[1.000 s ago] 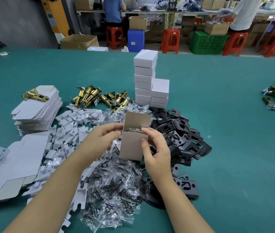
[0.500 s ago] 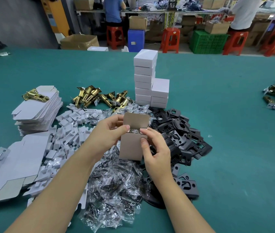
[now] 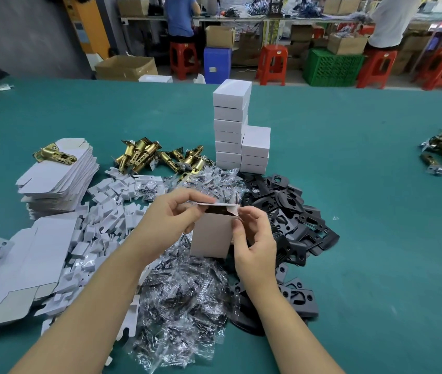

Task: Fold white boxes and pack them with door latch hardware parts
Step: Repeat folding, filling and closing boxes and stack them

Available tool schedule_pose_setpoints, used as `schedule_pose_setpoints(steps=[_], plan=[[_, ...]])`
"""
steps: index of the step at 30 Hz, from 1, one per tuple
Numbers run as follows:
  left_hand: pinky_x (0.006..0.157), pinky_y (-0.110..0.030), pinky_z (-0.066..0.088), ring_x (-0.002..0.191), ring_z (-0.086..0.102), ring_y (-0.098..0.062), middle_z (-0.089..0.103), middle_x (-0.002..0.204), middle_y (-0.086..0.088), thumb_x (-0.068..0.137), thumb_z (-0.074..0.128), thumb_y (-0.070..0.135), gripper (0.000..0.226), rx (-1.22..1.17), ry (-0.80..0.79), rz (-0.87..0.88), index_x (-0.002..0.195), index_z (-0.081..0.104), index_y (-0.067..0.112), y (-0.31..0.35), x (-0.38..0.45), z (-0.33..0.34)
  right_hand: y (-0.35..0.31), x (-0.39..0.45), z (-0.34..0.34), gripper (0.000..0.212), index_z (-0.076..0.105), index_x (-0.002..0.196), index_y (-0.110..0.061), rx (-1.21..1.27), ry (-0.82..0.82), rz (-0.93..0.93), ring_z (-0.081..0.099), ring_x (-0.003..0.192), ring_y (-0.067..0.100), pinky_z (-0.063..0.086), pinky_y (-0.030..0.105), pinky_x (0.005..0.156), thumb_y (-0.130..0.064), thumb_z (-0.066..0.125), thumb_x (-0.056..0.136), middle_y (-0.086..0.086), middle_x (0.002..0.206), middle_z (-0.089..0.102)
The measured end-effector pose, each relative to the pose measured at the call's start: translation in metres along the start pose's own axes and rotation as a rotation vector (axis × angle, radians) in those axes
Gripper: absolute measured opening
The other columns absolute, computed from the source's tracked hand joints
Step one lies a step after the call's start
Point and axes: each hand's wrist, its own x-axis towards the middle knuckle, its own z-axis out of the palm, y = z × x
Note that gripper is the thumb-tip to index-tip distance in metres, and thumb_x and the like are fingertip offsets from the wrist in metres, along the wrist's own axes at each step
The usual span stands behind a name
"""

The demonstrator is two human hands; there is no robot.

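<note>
White box [image 3: 211, 233] held upright between both hands' fingers [image 3: 237, 233], pinching its top flap.

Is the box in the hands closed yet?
Not quite. The box stands upright, its top flap folded almost flat, with a dark gap beneath it.

Both hands [image 3: 171, 211] grip white box [image 3: 211, 236] (lid half-closed), packed boxes [image 3: 232, 125] behind
</note>
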Motion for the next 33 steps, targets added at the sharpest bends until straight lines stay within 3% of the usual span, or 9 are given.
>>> schedule_pose_setpoints(steps=[2,4,10,12,15,20,24,28,33], plan=[[0.068,-0.036,0.052,0.071,0.056,-0.032,0.068,0.092,-0.017,0.098,0.065,0.012,0.025,0.051,-0.025,0.023,0.098,0.078,0.033,-0.001,-0.003,-0.002,-0.001,0.001,0.000,0.022,0.056,0.117,-0.044,0.020,0.013,0.027,0.068,0.110,0.006,0.053,0.014,0.080,-0.031,0.060,0.099,-0.021,0.113,0.071],[0.076,-0.047,0.055,0.082,0.059,-0.039,0.070,0.109,0.010,0.096,0.069,0.022,0.015,0.093,-0.031,0.033,0.095,0.078,0.033,-0.005,-0.003,-0.003,-0.002,0.000,0.000,0.028,0.054,0.123,-0.051,0.018,0.000,0.036,0.066,0.116,0.007,0.055,0.019,0.085,-0.038,0.058,0.099,-0.022,0.121,0.070],[0.072,-0.039,0.054,0.080,0.062,-0.025,0.064,0.080,0.015,0.092,0.074,0.022,0.017,0.194,0.007,0.101,0.095,0.075,0.039,-0.015,0.000,0.001,-0.001,0.000,-0.001,0.030,0.067,0.121,-0.051,-0.002,0.013,0.010,0.065,0.116,0.015,0.057,0.041,0.091,-0.046,0.047,0.100,-0.019,0.122,0.070],[0.070,-0.017,0.046,0.077,0.058,-0.004,0.063,0.089,0.023,0.092,0.073,0.024,0.028,0.314,-0.014,0.151,0.101,0.071,0.051,-0.016,0.000,-0.001,-0.001,0.000,-0.001,0.026,0.066,0.120,-0.054,-0.040,0.008,-0.013,0.065,0.118,0.014,0.057,0.043,0.093,-0.047,0.052,0.099,-0.021,0.123,0.068],[0.083,-0.004,0.040,0.105,0.054,0.007,0.059,0.111,0.031,0.094,0.068,0.025,0.042,0.460,-0.019,0.217,0.119,0.059,0.059,-0.014,-0.001,0.000,0.000,0.000,-0.001,0.028,0.061,0.126,-0.053,-0.078,-0.005,-0.009,0.063,0.122,0.012,0.057,0.045,0.095,-0.046,0.055,0.099,-0.021,0.128,0.067],[0.081,-0.010,0.044,0.100,0.056,-0.002,0.061,0.111,0.025,0.094,0.069,0.023,0.041,0.462,-0.004,0.230,0.122,0.061,0.052,-0.016,-0.001,0.002,0.000,0.001,-0.001,0.030,0.060,0.129,-0.046,-0.108,-0.026,-0.031,0.060,0.126,0.002,0.053,0.031,0.102,-0.042,0.055,0.100,-0.033,0.130,0.063],[0.084,-0.017,0.045,0.103,0.056,-0.005,0.063,0.110,0.026,0.087,0.066,0.045,0.031,0.472,0.011,0.245,0.115,0.062,0.058,-0.013,-0.002,-0.001,-0.001,0.001,-0.001,0.030,0.063,0.130,-0.037,-0.133,-0.031,-0.094,0.059,0.125,-0.001,0.049,0.019,0.101,-0.037,0.056,0.101,-0.028,0.129,0.063],[0.102,-0.018,0.043,0.121,0.054,0.007,0.062,0.120,0.034,0.085,0.064,0.047,0.030,0.503,0.028,0.276,0.113,0.064,0.057,-0.009,-0.004,-0.001,0.001,0.000,-0.001,0.029,0.066,0.130,-0.029,-0.147,-0.015,-0.115,0.061,0.123,0.002,0.050,0.021,0.100,-0.032,0.060,0.101,-0.017,0.129,0.066],[0.105,-0.012,0.040,0.123,0.055,0.009,0.060,0.123,0.035,0.085,0.064,0.045,0.030,0.512,0.005,0.291,0.114,0.069,0.048,0.000,-0.004,0.000,0.000,-0.002,-0.001,0.028,0.066,0.128,-0.033,-0.141,0.016,-0.140,0.063,0.120,0.005,0.055,0.030,0.097,-0.039,0.055,0.103,-0.021,0.126,0.067]])
